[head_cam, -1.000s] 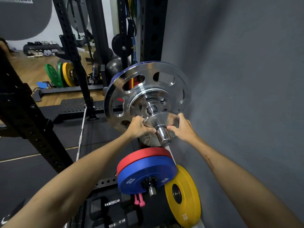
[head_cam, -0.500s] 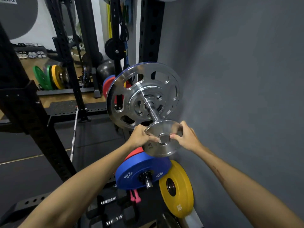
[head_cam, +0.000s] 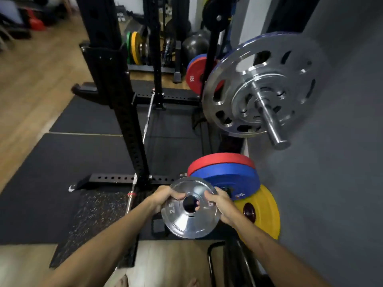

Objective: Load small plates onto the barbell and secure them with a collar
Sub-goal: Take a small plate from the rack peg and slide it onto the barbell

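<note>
Low in front of the person's body, a small round chrome plate (head_cam: 190,208) stamped 2.5 is held face-up, well below and apart from the bare steel barbell sleeve (head_cam: 271,123). Left hand (head_cam: 163,197) and right hand (head_cam: 220,205) each clamp an opposite rim, fingers curled over the edge, likely to steady its weight. A large chrome plate with cut-out holes (head_cam: 261,83) sits on the sleeve. No collar is visible. Motion blur softens everything.

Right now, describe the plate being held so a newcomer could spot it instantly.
Start at the big chrome plate on the barbell by the grey wall, then drop below the red, blue and yellow plates. The small chrome plate sits between left hand and right hand; it alone is stamped 2.5.
</note>
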